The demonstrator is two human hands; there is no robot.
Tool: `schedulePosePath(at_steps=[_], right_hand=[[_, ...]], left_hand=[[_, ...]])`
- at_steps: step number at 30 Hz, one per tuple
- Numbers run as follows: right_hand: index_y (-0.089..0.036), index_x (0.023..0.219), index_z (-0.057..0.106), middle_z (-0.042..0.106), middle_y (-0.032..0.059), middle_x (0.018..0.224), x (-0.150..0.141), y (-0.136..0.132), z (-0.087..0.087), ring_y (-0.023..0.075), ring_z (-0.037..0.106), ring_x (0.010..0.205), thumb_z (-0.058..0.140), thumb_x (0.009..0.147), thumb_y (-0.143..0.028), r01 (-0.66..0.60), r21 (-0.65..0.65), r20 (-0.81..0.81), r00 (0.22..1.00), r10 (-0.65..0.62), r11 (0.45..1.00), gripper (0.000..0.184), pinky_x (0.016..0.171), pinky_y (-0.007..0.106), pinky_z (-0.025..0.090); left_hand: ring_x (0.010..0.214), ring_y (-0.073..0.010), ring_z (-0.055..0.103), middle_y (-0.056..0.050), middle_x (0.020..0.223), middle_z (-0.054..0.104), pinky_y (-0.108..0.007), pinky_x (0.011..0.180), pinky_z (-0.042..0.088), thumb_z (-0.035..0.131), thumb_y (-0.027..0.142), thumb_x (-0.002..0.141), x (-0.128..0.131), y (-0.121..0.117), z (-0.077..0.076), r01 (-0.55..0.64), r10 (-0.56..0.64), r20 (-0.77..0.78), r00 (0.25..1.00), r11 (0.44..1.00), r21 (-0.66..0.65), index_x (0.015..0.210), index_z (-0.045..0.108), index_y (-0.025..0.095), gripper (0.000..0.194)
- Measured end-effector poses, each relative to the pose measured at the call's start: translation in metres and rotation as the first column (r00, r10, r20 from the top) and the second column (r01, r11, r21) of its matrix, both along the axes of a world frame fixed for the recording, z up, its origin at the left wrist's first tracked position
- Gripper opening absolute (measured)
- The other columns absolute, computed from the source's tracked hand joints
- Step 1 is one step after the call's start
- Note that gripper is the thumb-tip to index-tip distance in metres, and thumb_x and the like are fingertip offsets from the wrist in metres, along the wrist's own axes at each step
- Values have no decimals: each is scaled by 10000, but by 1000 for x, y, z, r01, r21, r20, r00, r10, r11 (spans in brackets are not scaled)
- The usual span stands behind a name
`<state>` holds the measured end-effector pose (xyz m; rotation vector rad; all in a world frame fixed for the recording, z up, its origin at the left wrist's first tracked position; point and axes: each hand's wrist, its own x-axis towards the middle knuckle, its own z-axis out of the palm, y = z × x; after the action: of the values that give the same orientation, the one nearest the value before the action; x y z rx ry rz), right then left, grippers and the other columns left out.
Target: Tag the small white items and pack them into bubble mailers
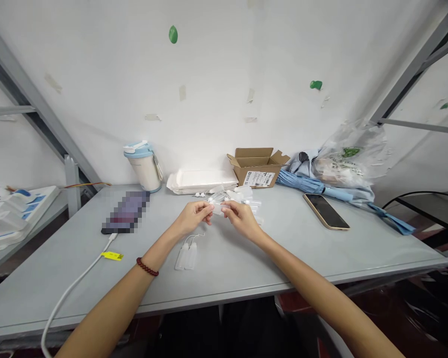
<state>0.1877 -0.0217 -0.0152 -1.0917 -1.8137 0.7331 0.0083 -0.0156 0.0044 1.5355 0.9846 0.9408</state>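
Over the middle of the table, my left hand (194, 217) and my right hand (242, 220) meet at a small translucent plastic bottle (217, 209). Fingertips of both hands are closed on it, the left at one end and the right at the other; they partly cover it. Just behind lies a loose pile of similar clear bottles and white caps (242, 193). In front of my left hand, two small squeeze bottles (187, 256) with thin, bent white tubes lie side by side on the table.
Along the wall stand a blue-lidded tumbler (144, 166), a stack of white packs (203, 180) and an open cardboard box (259, 169). A phone on a cable (127, 213) lies left, another phone (326, 211) right. A folded blue umbrella (306, 183) and plastic bag (347, 159) sit back right.
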Motion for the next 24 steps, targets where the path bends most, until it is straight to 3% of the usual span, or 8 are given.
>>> schedulePosePath(at_steps=[7, 11, 15, 19, 24], right_hand=[[-142, 805, 616, 519, -16, 596, 1, 2, -1, 94, 424, 516, 476, 841, -395, 1, -105, -91, 996, -11, 995, 292, 522, 225, 339], [-150, 849, 620, 519, -19, 597, 1, 3, -2, 94, 421, 505, 464, 845, -406, 6, -93, -116, 993, -17, 996, 300, 517, 225, 343], [-156, 929, 619, 542, -14, 629, 1, 3, 0, 95, 432, 513, 465, 848, -394, -19, -65, -97, 995, 12, 998, 295, 527, 227, 354], [-149, 968, 616, 530, -15, 625, 1, 1, 1, 99, 434, 531, 460, 851, -386, -22, -47, -76, 997, 19, 999, 306, 533, 228, 348], [-138, 927, 620, 468, -29, 585, 1, 1, -1, 104, 419, 536, 459, 852, -438, -26, -58, -100, 995, 20, 998, 348, 532, 233, 331]], left_hand=[[706, -169, 610, -36, 767, 631, -336, 748, 505, 685, 437, 673, 3, 1, -3, -40, 38, 20, 999, 994, 98, 758, 637, 141, 312], [708, -173, 616, -57, 750, 649, -349, 748, 506, 656, 512, 697, 2, 4, -4, -27, 29, 46, 999, 999, -30, 770, 654, 118, 400], [566, -151, 599, -58, 633, 627, -310, 616, 489, 543, 595, 766, 0, 3, -3, 7, -5, 13, 1000, 984, -176, 715, 643, 103, 504], [482, -121, 548, -25, 532, 574, -269, 543, 455, 552, 579, 767, 0, 2, -1, 14, -14, -2, 1000, 980, -197, 621, 606, 116, 489], [532, -123, 554, -39, 602, 607, -279, 589, 474, 623, 516, 725, -1, 1, -1, 10, -6, 30, 1000, 989, -148, 658, 639, 108, 414]])
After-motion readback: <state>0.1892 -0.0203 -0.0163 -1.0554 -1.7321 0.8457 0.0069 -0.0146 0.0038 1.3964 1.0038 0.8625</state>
